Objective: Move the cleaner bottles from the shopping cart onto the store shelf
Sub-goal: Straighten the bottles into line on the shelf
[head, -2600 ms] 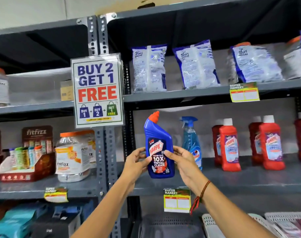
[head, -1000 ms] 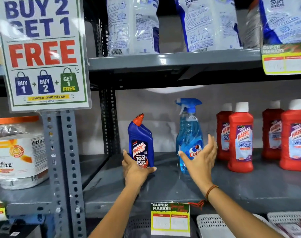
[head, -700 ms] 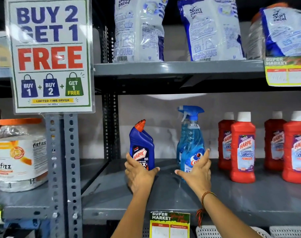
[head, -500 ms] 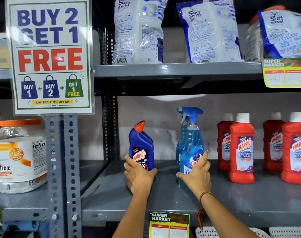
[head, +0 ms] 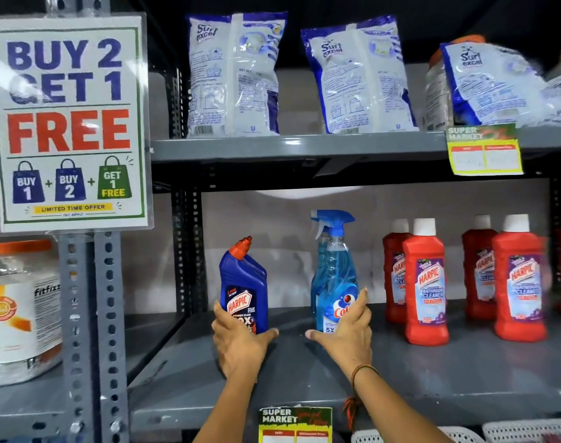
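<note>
1. Blue Harpic toilet-cleaner bottle [head: 243, 290], orange angled cap: upright on the grey store shelf [head: 432, 372], centre of the frame, left of the spray bottle and apart from it.
2. My left hand [head: 240, 343]: grip wrapped round the lower part of the Harpic bottle, thumb at its right side, fingers behind and partly hidden.
3. Blue Colin spray bottle [head: 334, 276], blue trigger head: upright on the same shelf, just right of centre.
4. My right hand [head: 346, 334]: grip open, curved against the lower front and right side of the spray bottle, thumb stretched left along the shelf; I cannot tell if it presses or only touches. A red-orange thread band [head: 360, 370] is on this wrist.
5. Red Harpic bathroom-cleaner bottles [head: 424, 282], white caps: standing in rows at the right of the frame, same shelf.
6. Surf Excel detergent packs [head: 234, 75]: upper shelf, top centre and right.
7. "Buy 2 Get 1 Free" sign [head: 69, 123]: upper left, fixed to the perforated upright.
8. Fitfizz jar [head: 20, 311], orange lid: lower left, neighbouring bay.
9. Supermarket price tag [head: 295, 423]: bottom centre, on the shelf edge.
</note>
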### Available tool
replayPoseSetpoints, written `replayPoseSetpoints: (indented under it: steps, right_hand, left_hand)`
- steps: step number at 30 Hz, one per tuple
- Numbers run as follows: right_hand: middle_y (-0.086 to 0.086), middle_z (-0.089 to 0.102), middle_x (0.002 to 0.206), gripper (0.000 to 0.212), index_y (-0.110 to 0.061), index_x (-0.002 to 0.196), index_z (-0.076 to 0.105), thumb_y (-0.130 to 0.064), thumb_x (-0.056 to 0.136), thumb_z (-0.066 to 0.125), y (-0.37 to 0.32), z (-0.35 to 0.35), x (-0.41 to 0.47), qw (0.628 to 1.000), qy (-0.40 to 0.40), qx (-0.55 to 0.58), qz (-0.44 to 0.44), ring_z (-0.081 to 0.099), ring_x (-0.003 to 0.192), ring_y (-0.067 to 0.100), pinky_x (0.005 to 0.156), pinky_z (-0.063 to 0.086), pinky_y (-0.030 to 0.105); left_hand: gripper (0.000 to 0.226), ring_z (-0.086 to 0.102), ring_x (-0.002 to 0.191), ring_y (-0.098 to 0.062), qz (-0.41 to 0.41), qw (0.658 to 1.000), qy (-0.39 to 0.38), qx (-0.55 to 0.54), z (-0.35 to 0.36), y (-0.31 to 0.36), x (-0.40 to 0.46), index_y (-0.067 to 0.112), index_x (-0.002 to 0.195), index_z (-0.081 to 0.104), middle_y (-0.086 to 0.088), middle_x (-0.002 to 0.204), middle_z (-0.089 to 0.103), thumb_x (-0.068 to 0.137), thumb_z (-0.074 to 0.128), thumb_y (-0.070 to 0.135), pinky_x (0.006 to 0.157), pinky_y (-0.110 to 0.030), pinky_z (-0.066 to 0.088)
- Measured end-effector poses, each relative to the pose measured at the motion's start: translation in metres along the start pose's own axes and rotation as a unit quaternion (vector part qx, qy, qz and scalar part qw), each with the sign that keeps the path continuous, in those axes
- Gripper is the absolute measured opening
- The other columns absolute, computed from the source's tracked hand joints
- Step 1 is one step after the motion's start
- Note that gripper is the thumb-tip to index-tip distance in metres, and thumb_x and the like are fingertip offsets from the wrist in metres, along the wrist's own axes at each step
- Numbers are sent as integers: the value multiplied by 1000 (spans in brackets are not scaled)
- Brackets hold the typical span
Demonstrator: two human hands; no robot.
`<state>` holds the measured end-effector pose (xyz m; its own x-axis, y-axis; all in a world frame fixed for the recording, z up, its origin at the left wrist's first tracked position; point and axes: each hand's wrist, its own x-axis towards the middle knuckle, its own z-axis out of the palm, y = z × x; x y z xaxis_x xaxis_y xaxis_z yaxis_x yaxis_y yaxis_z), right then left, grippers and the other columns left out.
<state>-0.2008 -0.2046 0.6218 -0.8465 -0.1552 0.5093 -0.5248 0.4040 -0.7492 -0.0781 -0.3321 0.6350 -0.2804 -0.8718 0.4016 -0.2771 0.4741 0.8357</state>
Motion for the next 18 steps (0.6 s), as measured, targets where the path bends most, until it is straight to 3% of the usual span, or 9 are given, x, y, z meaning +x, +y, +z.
replayPoseSetpoints:
  steps: [4,8,11,18]
  right_hand:
    - [15,17,154,148,-22,147,-16,-63,44,82,-8,-21,-13,999,2,30,-16,24,140,37,112,33,50]
    - [14,19,155,138,-22,149,-10,-61,51,79,-20,-61,-38,998,25,43,-39,27,140,34,111,33,45]
    - [14,22,154,129,-21,150,-7,-54,58,79,-21,-103,-59,997,42,36,-61,30,139,32,109,35,41]
    - [16,31,146,114,-13,150,7,-52,67,75,10,-195,-85,997,71,-5,-33,36,131,35,107,35,42]
  left_hand:
    - [137,41,127,-45,15,1000,3,-18,-17,5,-17,15,147,-1,-25,144,30,48,89,43,100,-57,42]
    - [131,45,120,-45,71,996,41,-28,-43,28,-46,10,146,9,-26,137,39,48,90,41,97,-55,43]
    - [122,46,121,-43,112,991,48,-49,-56,56,-81,16,145,12,-22,140,38,53,88,37,97,-55,44]
    - [113,44,126,-38,155,984,-20,-81,-46,101,-158,14,144,16,-19,143,38,58,86,30,99,-50,44]
